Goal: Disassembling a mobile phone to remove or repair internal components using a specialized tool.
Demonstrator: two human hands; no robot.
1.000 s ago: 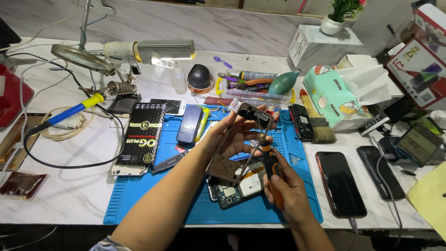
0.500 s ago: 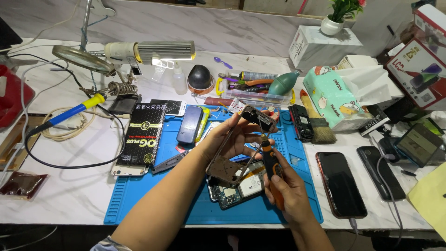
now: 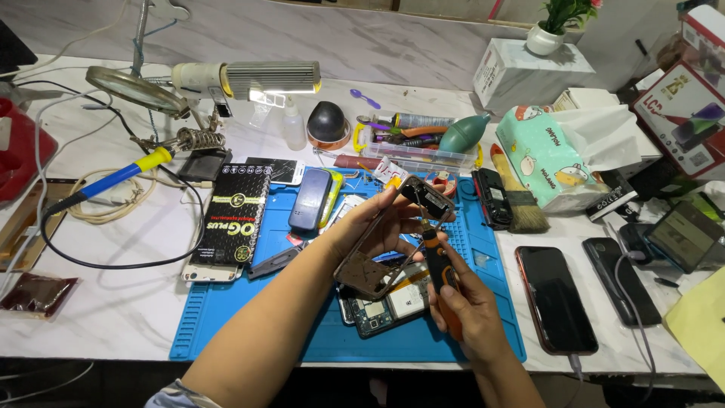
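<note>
Head view: the white worktop [image 3: 113,317] carries a blue mat [image 3: 249,310]; above the mat's middle the left hand [image 3: 370,227] has its grip closed around a phone frame [image 3: 389,242], tilted over an opened phone [image 3: 385,306]; the right hand [image 3: 468,310] clasps an orange-handled screwdriver [image 3: 438,272], tip at the frame
</note>
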